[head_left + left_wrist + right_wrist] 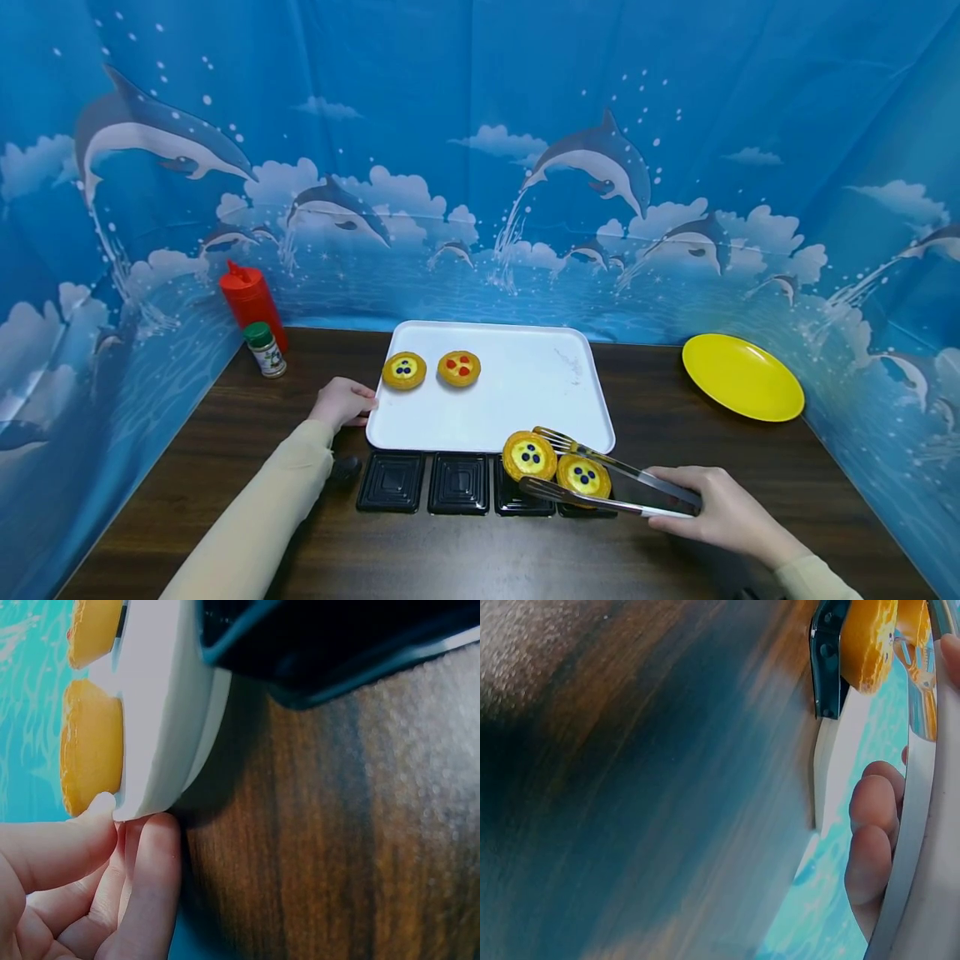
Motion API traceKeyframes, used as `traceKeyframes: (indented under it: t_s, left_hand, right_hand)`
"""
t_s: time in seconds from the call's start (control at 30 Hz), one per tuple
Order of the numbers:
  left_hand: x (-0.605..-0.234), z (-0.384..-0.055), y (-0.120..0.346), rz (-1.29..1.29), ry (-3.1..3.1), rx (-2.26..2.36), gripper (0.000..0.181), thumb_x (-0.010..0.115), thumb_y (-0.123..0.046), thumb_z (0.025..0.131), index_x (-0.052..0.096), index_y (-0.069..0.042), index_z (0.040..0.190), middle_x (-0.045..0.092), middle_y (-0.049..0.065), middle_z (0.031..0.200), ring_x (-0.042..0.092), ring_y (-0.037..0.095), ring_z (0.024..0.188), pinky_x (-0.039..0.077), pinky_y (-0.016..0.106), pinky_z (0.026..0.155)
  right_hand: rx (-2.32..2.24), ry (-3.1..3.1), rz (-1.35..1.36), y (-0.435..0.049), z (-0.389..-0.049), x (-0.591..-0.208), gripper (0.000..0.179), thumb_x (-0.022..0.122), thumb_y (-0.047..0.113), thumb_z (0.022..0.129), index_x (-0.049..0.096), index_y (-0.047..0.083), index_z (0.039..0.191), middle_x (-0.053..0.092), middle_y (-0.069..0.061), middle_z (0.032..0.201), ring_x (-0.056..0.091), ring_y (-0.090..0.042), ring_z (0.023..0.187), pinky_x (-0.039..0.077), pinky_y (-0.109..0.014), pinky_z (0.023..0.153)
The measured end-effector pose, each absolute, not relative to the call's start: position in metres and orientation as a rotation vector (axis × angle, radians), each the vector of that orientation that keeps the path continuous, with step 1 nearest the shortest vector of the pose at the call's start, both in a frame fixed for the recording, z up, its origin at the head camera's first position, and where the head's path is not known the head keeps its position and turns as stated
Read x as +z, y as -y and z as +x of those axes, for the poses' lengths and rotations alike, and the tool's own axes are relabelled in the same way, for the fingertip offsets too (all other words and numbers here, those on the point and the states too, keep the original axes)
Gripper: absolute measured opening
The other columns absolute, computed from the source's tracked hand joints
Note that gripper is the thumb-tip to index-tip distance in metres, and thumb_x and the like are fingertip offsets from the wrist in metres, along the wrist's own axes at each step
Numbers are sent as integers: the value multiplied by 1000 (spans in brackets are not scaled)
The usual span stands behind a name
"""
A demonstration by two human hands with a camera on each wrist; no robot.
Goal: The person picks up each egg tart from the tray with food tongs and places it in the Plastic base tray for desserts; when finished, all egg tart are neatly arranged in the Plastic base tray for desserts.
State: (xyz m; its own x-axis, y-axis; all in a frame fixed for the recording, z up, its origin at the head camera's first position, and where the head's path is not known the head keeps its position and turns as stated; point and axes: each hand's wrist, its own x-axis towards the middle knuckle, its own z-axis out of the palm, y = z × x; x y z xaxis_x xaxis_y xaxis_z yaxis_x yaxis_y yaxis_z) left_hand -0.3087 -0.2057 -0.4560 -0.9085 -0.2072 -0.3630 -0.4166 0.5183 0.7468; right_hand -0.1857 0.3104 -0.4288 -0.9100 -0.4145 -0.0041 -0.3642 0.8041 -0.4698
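While the left hand [345, 402] pinches the white rectangular tray [525, 383] at nine o'clock, the tray's long axis running nine to three, the right hand [712, 504] grips long silver metal tongs [632, 472] pointing between nine and ten, their arms flanking two round golden blue-dotted tarts [528, 455] at the tray's five o'clock.

On my feed, the white tray [532, 375] bears a blue-dotted tart [404, 371] and a red-dotted tart [459, 368], with black dishes [459, 483] before it, a yellow plate [742, 377] to its right, dolphin-printed blue cloth [450, 125] behind.
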Motion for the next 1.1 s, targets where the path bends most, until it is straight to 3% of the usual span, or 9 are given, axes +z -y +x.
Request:
traceKeyframes:
  t_s: [0.77,1.1]
  left_hand:
    - [-456,-308,206,-526,-2532,1363,24,62,-6,91,63,6,112,59,22,111,62,20,80,57,24,65]
    - [-457,-308,207,-529,-2528,1357,25,62,-6,91,64,6,113,59,22,112,62,19,78,57,24,65]
  right_hand:
    - [-615,-2964,-715,-304,-178,-437,60,75,55,72,68,14,115,67,12,91,51,1,69,50,-20,60]
    - [-544,-2996,-699,-300,-177,-434,60,75,57,71,68,16,114,69,9,97,54,0,73,54,-23,66]
